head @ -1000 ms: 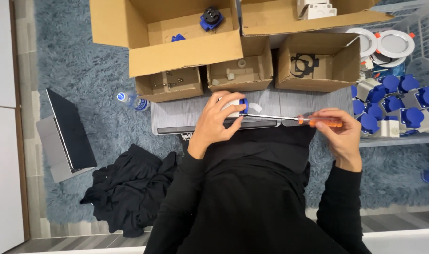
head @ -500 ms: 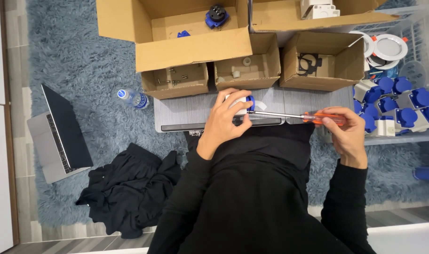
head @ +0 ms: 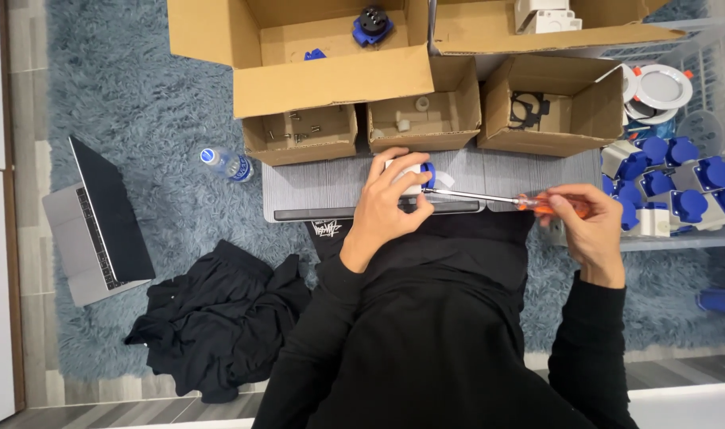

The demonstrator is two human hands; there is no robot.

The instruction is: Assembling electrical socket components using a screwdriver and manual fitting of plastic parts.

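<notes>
Left hand (head: 386, 210) clamps a small white-and-blue socket (head: 416, 176) against the grey desk (head: 315, 187), grip closed tight around it. Right hand (head: 587, 226) wraps shut on the orange handle of a screwdriver (head: 490, 198), shaft lying nearly flat, tip meeting the socket's side.

Risk: tip could skid off the screw and jab the left fingers (head: 406, 163), since they sit just beside it. Loosened hold lets the socket twist.

Screwdriver (head: 502, 199) and both hands slightly further left.
</notes>
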